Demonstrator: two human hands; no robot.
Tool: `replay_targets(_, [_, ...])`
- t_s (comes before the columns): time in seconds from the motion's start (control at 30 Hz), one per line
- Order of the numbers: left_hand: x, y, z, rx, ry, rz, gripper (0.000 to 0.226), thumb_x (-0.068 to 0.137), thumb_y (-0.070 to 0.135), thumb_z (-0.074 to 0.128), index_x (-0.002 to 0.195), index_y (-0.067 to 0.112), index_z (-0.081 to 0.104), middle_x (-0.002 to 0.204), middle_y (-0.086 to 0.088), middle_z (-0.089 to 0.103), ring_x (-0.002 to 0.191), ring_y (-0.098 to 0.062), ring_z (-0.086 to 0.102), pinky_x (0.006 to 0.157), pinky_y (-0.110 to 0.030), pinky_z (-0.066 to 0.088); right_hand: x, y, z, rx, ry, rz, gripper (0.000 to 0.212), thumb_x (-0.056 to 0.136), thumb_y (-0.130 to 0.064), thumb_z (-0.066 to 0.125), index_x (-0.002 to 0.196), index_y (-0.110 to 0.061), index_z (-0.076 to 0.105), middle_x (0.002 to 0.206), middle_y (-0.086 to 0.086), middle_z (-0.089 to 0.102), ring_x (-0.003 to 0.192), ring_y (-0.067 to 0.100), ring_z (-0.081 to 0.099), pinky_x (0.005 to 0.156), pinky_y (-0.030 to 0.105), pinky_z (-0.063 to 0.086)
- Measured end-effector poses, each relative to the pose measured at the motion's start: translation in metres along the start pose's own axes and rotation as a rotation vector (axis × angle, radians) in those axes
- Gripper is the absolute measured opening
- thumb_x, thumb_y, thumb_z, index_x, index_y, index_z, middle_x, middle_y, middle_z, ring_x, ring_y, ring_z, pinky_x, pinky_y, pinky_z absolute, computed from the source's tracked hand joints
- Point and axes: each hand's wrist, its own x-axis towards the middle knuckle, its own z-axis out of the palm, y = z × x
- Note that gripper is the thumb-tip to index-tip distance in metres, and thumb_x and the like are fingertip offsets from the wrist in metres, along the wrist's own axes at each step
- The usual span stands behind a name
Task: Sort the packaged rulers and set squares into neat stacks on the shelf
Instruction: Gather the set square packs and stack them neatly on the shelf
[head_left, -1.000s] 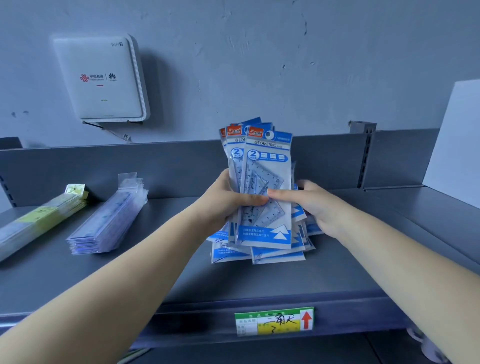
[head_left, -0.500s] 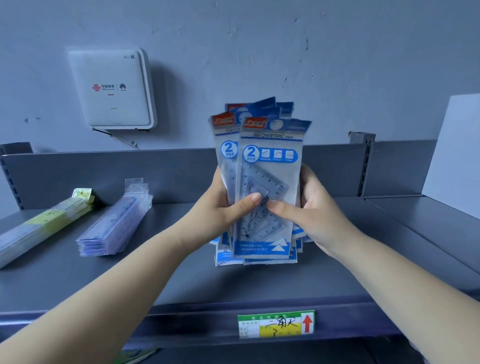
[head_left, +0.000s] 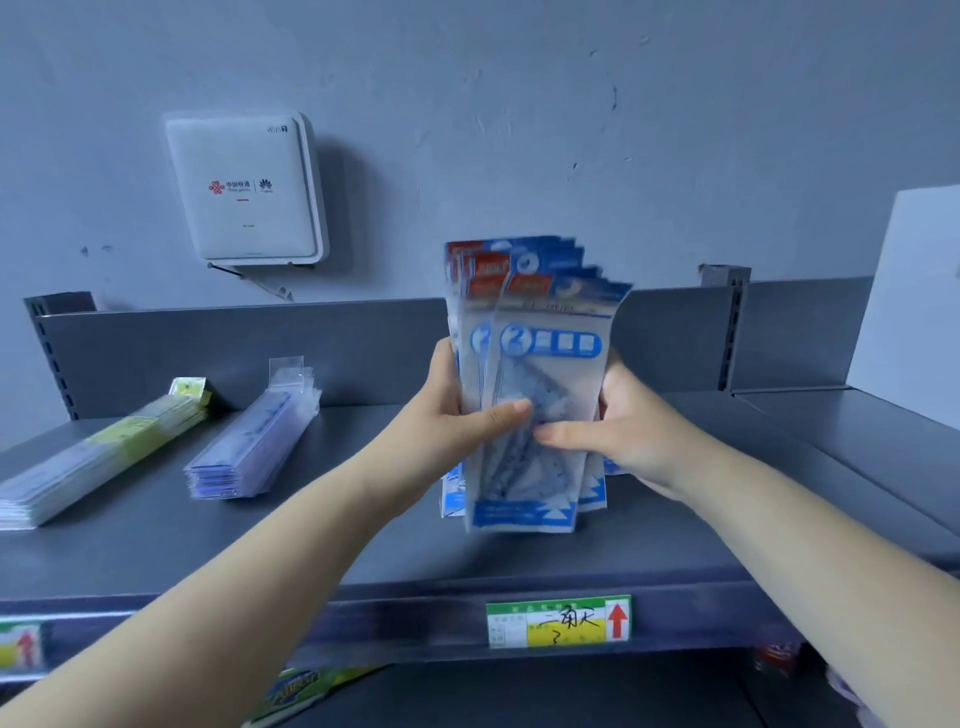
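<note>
A bundle of blue-and-white set square packs (head_left: 540, 364) stands upright above the grey shelf (head_left: 363, 545), held between both hands. My left hand (head_left: 457, 421) grips its left edge, thumb across the front pack. My right hand (head_left: 623, 436) grips the right edge, its thumb also on the front. The packs fan out unevenly at top and bottom. On the shelf to the left lie a stack of clear-packaged blue rulers (head_left: 254, 441) and a stack of yellow-labelled rulers (head_left: 104, 452).
A white router box (head_left: 244, 187) hangs on the wall behind. The shelf's front rail carries a green-yellow price label (head_left: 558, 621). A white panel (head_left: 914, 291) stands at the right. Coloured packaging (head_left: 296, 691) shows on the shelf below.
Both hands have lifted the whole bundle of set square packs off the shelf pile and brought it upright and closer together. The view has shifted slightly.
</note>
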Motion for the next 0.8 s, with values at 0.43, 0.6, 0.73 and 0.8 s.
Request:
replay_targets(0.43, [-0.001, -0.010, 0.002, 0.019, -0.037, -0.031, 0.059, 0.081, 0.026, 0.064, 0.132, 0.026, 0.034, 0.128, 0.004, 0.058, 0.116, -0.009, 0.058, 0.090, -0.024, 0.051, -0.005, 0.003, 0.005, 0.089, 0.021, 0.056, 0.066, 0.080, 0.006, 0.064, 0.133, -0.019, 0.035, 0.124, 0.000, 0.059, 0.112, 0.011, 0.060, 0.094, 0.030, 0.051])
replay_targets(0.6, [-0.012, -0.012, -0.011, 0.155, -0.061, -0.113, 0.061, 0.079, 0.031, 0.068, 0.130, 0.029, 0.035, 0.129, -0.001, 0.057, 0.113, -0.011, 0.060, 0.091, -0.024, 0.052, -0.012, 0.017, 0.005, 0.049, -0.036, 0.162, 0.064, 0.084, 0.000, 0.062, 0.136, -0.023, 0.032, 0.127, -0.005, 0.057, 0.116, 0.008, 0.056, 0.098, 0.027, 0.046])
replay_targets(0.73, [-0.015, -0.014, 0.006, 0.140, -0.036, -0.107, 0.048, 0.094, 0.018, 0.052, 0.131, 0.028, 0.023, 0.122, 0.012, 0.055, 0.103, 0.005, 0.060, 0.084, -0.016, 0.052, -0.012, 0.020, 0.012, 0.109, -0.040, 0.121, 0.062, 0.088, 0.005, 0.055, 0.138, -0.022, 0.030, 0.130, -0.002, 0.056, 0.119, 0.010, 0.055, 0.099, 0.030, 0.048])
replay_targets(0.8, [-0.014, -0.016, 0.015, 0.109, 0.004, -0.080, 0.048, 0.095, 0.016, 0.049, 0.130, 0.030, 0.020, 0.118, 0.015, 0.052, 0.102, 0.008, 0.058, 0.083, -0.016, 0.052, -0.011, 0.019, 0.016, 0.138, -0.032, 0.077, 0.063, 0.088, 0.008, 0.052, 0.139, -0.022, 0.029, 0.131, -0.001, 0.055, 0.118, 0.010, 0.055, 0.093, 0.024, 0.050])
